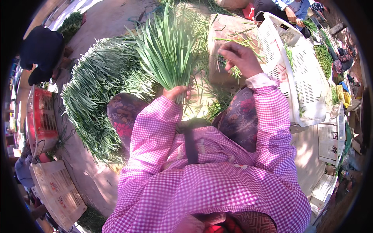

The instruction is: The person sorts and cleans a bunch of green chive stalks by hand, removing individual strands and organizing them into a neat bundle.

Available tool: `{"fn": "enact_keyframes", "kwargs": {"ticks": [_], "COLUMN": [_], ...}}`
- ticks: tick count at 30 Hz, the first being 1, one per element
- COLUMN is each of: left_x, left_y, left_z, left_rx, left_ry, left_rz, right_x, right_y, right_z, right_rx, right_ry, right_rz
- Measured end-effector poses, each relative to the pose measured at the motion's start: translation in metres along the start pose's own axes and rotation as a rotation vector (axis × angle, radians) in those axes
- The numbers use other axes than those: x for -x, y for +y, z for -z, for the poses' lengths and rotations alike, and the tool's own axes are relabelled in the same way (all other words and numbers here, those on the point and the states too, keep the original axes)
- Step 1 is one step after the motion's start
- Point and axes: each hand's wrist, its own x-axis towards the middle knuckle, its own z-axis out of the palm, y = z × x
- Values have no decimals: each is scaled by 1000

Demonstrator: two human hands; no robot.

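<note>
My left hand is closed round the lower end of a bunch of garlic chives, whose flat green leaves fan out upward and away from me. My right hand is raised to the right of the bunch, apart from it. Its fingers are bent and slightly apart, and nothing shows in them. Below that hand lies a pale board or low block scattered with loose stalks. A large heap of the same chives spreads over the ground left of my knees.
At right stand white slatted plastic crates. A red crate and a pale crate sit at left. One person bends at the far left; another person handles greens at the far right. Loose trimmings lie between my knees.
</note>
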Motion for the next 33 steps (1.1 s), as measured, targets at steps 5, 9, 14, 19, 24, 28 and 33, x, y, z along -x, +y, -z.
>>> {"fn": "enact_keyframes", "kwargs": {"ticks": [5, 9, 14, 19, 24, 28, 33], "left_x": [4, 8, 0, -3, -8, -11, -16], "left_y": [14, 19, 4, 6, 4, 3, -3], "left_z": [-12, -8, 9, -14, -20, -25, -25], "left_rx": [-80, -71, 119, -53, -168, -187, -1], "left_ry": [95, 160, 176, 114, 149, 200, 322], "left_rz": [-31, 51, 77, -38, -58, -88, -106], "right_x": [-5, 0, 4, 6, 4, 8, 13], "right_y": [16, 28, 45, 62, 75, 76, 72], "right_z": [-89, -111, -114, -117, -108, -97, -69], "right_rx": [-32, -189, -354, -285, -332, -395, -631], "right_ry": [-173, -95, -79, -40, -32, -91, -33], "right_rz": [3, 5, -23, -94, -67, -53, 65]}}
